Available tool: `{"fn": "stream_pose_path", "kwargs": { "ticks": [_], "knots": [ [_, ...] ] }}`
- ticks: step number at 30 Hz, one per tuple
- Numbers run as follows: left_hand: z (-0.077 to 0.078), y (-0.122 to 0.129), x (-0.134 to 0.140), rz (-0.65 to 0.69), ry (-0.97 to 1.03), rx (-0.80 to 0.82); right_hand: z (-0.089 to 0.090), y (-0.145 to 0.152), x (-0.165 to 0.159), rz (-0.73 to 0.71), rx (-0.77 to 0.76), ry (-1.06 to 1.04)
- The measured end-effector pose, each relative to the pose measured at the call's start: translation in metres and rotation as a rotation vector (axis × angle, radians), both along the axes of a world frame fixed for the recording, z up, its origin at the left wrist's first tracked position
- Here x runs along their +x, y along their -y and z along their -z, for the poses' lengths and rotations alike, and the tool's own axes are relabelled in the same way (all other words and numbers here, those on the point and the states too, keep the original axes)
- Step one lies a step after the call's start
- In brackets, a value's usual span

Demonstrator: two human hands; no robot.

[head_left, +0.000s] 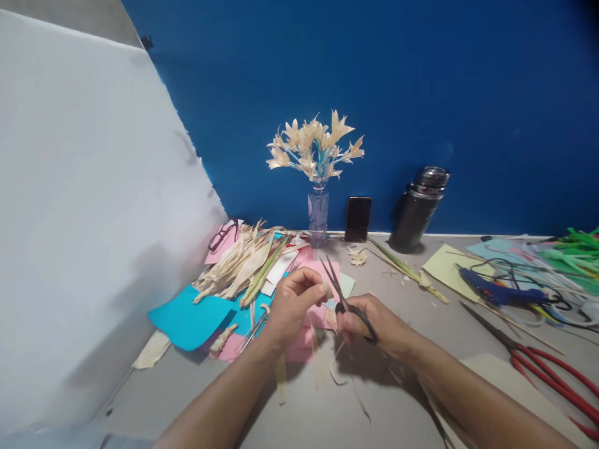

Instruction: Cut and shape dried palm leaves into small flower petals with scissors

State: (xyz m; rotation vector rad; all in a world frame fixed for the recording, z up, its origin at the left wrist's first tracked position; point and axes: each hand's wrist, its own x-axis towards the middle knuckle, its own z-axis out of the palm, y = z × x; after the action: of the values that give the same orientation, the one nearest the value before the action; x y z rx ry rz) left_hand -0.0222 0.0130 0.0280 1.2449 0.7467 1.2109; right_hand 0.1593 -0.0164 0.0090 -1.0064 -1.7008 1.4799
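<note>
My right hand (374,321) grips a pair of small black-handled scissors (339,288), its blades slightly parted and pointing up and away from me. Close beside the blades, my left hand (294,305) is closed in a pinch; what lies between its fingertips is too small to make out. Beneath both hands are pink paper sheets (299,354) and thin pale strips. To the left of my left hand, dried corn husks (238,265) lie in a heap over coloured paper. A clear bottle (319,218) beyond my hands holds pale husk flowers (311,140) on blue stems.
At the back stand a phone (358,218) and a dark flask (418,212). Red-handled scissors (552,368), a blue glue gun (503,290) with tangled cords and a yellow sheet (449,274) lie right. A blue sheet (191,317) lies left. Walls bound the table behind and left.
</note>
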Motion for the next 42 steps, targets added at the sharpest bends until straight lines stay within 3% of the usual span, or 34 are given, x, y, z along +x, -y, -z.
{"fn": "stream_pose_path", "kwargs": {
  "ticks": [5,19,42],
  "knots": [
    [-0.002,0.0,-0.001,0.005,-0.002,-0.012,0.003,0.001,0.001,-0.083,-0.039,-0.024],
    [-0.003,-0.001,-0.002,-0.01,0.006,-0.016,0.015,0.0,-0.002,-0.021,-0.043,0.006],
    [0.002,-0.003,-0.002,0.014,0.045,-0.032,0.009,0.003,-0.005,-0.047,-0.064,0.003]
  ]
}}
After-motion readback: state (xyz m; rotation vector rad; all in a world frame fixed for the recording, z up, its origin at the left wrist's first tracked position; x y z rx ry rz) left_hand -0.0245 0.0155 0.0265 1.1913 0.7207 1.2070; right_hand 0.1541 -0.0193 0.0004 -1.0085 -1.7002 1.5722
